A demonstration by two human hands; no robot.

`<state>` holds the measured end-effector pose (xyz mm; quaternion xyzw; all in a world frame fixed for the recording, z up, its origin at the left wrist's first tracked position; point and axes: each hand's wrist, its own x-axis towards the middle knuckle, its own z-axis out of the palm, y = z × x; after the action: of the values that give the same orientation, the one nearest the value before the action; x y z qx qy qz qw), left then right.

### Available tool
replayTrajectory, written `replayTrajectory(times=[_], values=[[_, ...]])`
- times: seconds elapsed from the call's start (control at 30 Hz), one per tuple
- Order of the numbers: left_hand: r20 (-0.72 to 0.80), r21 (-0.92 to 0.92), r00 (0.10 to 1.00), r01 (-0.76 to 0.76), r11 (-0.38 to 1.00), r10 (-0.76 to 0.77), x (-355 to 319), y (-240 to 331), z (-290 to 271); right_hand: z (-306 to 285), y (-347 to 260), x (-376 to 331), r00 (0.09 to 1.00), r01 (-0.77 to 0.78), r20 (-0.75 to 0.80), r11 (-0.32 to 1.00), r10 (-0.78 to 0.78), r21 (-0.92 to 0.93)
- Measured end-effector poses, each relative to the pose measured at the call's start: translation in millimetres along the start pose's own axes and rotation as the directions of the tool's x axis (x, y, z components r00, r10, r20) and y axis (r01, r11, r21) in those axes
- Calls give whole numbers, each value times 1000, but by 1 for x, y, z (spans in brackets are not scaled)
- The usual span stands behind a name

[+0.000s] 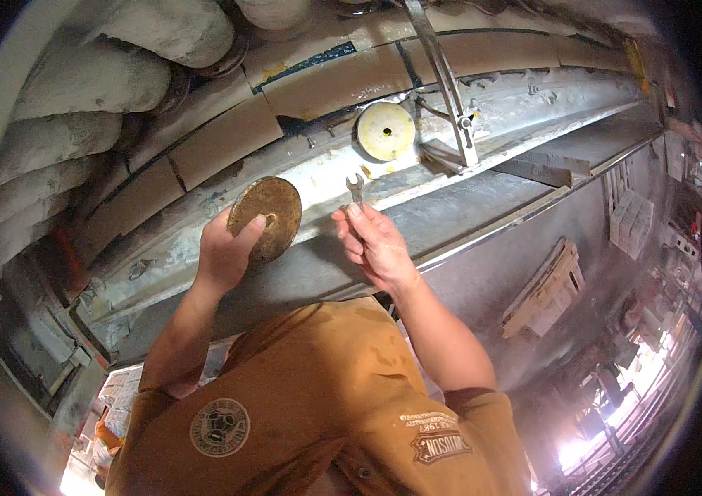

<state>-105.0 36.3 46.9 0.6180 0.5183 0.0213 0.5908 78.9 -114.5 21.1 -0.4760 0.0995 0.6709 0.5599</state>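
My left hand [223, 255] is closed on the edge of a round brown metal disc [280, 208], its thumb lying across the face by the centre. Between the thumb and fingers of my right hand [377, 245] is an open-end wrench [356, 187], its forked jaw pointing up and away from me. A pale yellowish disc [385, 131] with a small dark centre hole stands beyond the wrench, against the lit metal ledge [318, 175]. The disc and the wrench are apart from each other.
A metal bracket [442, 83] with a bolt crosses the ledge right of the pale disc. Dusty rounded rolls [86, 74] hang at the upper left. A wooden pallet [544, 285] lies on the floor at the right. At the lower left, a person in orange [106, 438] is partly visible.
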Motion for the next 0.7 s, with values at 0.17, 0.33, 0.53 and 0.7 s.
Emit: replayTrajectory(times=[0.17, 0.33, 0.53, 0.7], values=[[59, -16, 996, 69, 997, -68, -1, -13, 8, -4, -1, 4, 998, -55, -32, 996, 58, 71], [107, -30, 991, 79, 996, -76, 1, -17, 12, -7, 0, 11, 994, -87, -67, 995, 90, 46], [105, -126, 980, 180, 976, -167, 6, -29, 13, -8, -6, 27, 989, -114, -113, 978, 95, -176], [76, -14, 978, 196, 981, -194, 13, -30, 6, -28, -9, 76, 955, 55, -37, 299, -295, -953]])
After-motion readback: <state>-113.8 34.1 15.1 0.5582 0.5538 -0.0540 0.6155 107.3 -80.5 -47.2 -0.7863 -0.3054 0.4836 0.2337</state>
